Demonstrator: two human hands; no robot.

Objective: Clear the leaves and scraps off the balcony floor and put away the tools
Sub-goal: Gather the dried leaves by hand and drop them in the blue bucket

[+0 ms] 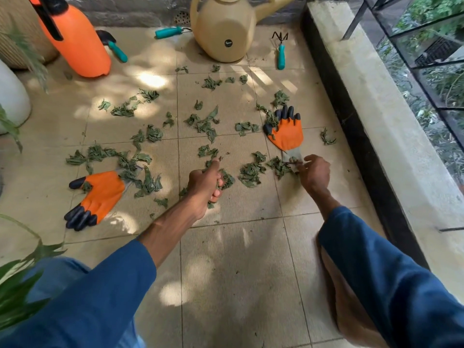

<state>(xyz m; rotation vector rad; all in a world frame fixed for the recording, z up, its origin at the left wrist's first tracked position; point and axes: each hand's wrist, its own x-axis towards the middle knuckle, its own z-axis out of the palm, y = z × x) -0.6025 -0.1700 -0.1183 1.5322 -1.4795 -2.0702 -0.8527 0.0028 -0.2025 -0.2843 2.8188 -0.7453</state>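
Several wilted green leaves [206,126] lie scattered over the beige tiled floor [238,272]. My left hand [206,187] is curled round a bunch of leaves, with leaf bits sticking out above and below the fist. My right hand [315,172] pinches leaves at the pile [280,167] just below the cuff of an orange glove [286,133]. A second orange glove [96,197] lies to the left, partly under leaves. Three teal-handled tools lie at the back: a trowel [113,46], another tool [169,32] and a small rake [281,51].
A tan watering can [226,28] and an orange sprayer [75,38] stand at the back wall. A white pot [12,96] and a woven basket [15,28] are at the left. A concrete ledge [376,109] with a railing runs along the right.
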